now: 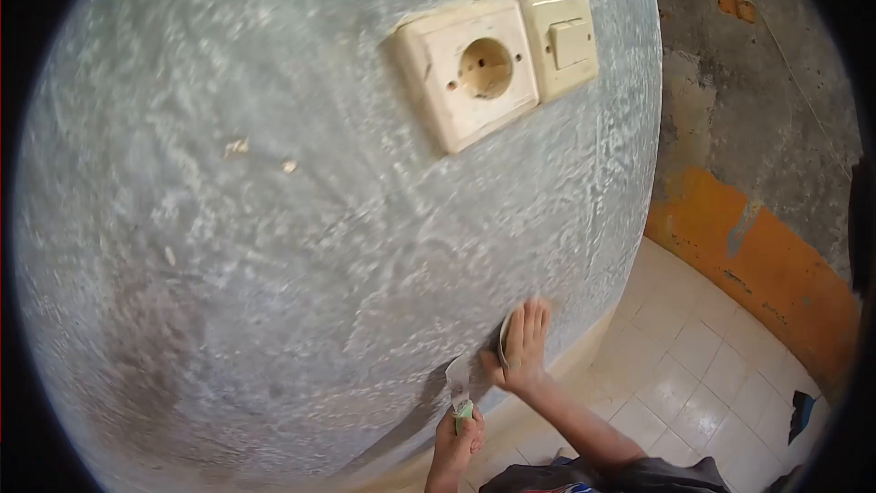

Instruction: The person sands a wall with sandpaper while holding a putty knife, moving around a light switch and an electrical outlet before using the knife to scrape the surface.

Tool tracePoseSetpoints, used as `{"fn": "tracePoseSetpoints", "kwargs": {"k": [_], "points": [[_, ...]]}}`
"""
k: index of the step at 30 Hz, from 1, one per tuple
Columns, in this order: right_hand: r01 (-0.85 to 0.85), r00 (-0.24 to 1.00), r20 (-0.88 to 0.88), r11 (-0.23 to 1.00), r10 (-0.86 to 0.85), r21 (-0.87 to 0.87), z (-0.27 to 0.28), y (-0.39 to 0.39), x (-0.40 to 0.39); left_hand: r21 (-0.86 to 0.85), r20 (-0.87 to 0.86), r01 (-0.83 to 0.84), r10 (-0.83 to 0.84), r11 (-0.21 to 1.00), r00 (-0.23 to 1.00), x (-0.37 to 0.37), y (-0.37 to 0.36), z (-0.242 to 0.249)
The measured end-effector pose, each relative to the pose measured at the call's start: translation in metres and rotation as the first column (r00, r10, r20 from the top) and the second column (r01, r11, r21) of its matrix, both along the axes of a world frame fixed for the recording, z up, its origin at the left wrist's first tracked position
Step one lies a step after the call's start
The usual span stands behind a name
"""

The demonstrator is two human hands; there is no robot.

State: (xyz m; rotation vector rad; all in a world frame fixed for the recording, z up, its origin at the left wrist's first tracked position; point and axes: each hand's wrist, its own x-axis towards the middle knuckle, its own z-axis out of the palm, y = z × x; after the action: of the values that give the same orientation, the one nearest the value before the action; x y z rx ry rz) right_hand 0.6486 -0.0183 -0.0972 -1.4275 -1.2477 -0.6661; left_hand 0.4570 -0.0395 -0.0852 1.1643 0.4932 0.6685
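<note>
Near the bottom middle, my left hand is closed round the green handle of a scraper, whose pale blade points up beside the grey wall. To its right and a little higher, my right hand lies with fingers stretched against a thin, pale-edged sheet on the wall. The fingertips are slightly blurred, and most of the sheet is hidden behind the hand.
A cream socket and a light switch stick out from the wall above. Beyond the wall's right edge are pale floor tiles and a grey wall with an orange band. A dark blue object lies at the lower right.
</note>
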Motion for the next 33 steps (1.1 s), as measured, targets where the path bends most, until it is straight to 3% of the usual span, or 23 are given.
{"fn": "tracePoseSetpoints", "kwargs": {"k": [3,5,8,9,11,14,17,21,23,27,30,33], "points": [[-0.043,0.998,-0.038,0.998,0.041,-0.046,-0.017,-0.012,0.027,-0.005,-0.044,-0.047,0.047,0.999,0.998,0.020,-0.009,0.011],[-0.038,0.998,-0.058,0.998,0.036,-0.040,0.012,-0.015,0.052,-0.022,-0.055,-0.031,0.029,0.999,0.998,0.026,-0.008,0.012],[-0.001,0.994,-0.113,0.999,0.007,0.047,0.099,-0.017,0.090,-0.048,-0.074,-0.009,0.006,0.999,0.997,0.027,-0.007,0.015],[0.006,0.994,-0.114,0.999,-0.001,0.045,0.100,-0.016,0.087,-0.053,-0.074,-0.004,0.000,0.999,0.997,0.028,-0.006,0.016],[0.002,0.990,-0.138,1.000,-0.002,0.000,0.099,-0.019,0.081,-0.059,-0.063,0.016,-0.020,0.998,0.998,0.028,-0.002,0.013],[-0.005,0.987,-0.159,0.997,-0.008,-0.079,0.013,-0.030,0.049,-0.056,-0.017,0.067,-0.068,0.996,0.998,0.038,0.002,0.013],[-0.009,0.988,-0.155,0.995,-0.006,-0.101,0.002,-0.033,0.059,-0.026,0.009,0.115,-0.115,0.993,0.993,0.043,0.012,0.004],[0.049,0.990,-0.131,0.996,-0.059,-0.073,0.081,-0.030,0.112,0.007,-0.003,0.153,-0.153,0.988,0.988,0.049,0.016,0.002],[-0.004,0.999,-0.055,1.000,0.005,0.004,0.123,-0.032,0.130,0.009,-0.018,0.142,-0.142,0.990,0.990,0.054,0.014,0.004],[0.034,0.999,-0.027,0.998,-0.036,-0.044,0.081,-0.024,0.128,-0.003,0.010,0.110,-0.110,0.994,0.994,0.076,0.009,0.002],[0.002,1.000,-0.019,0.993,-0.004,-0.117,-0.001,-0.031,0.116,-0.009,0.031,0.094,-0.093,0.996,0.995,0.102,0.001,0.003],[-0.031,0.999,0.033,0.984,0.037,-0.178,-0.005,-0.042,0.136,0.003,0.044,0.035,-0.035,0.999,0.998,0.137,-0.009,0.008]]}}
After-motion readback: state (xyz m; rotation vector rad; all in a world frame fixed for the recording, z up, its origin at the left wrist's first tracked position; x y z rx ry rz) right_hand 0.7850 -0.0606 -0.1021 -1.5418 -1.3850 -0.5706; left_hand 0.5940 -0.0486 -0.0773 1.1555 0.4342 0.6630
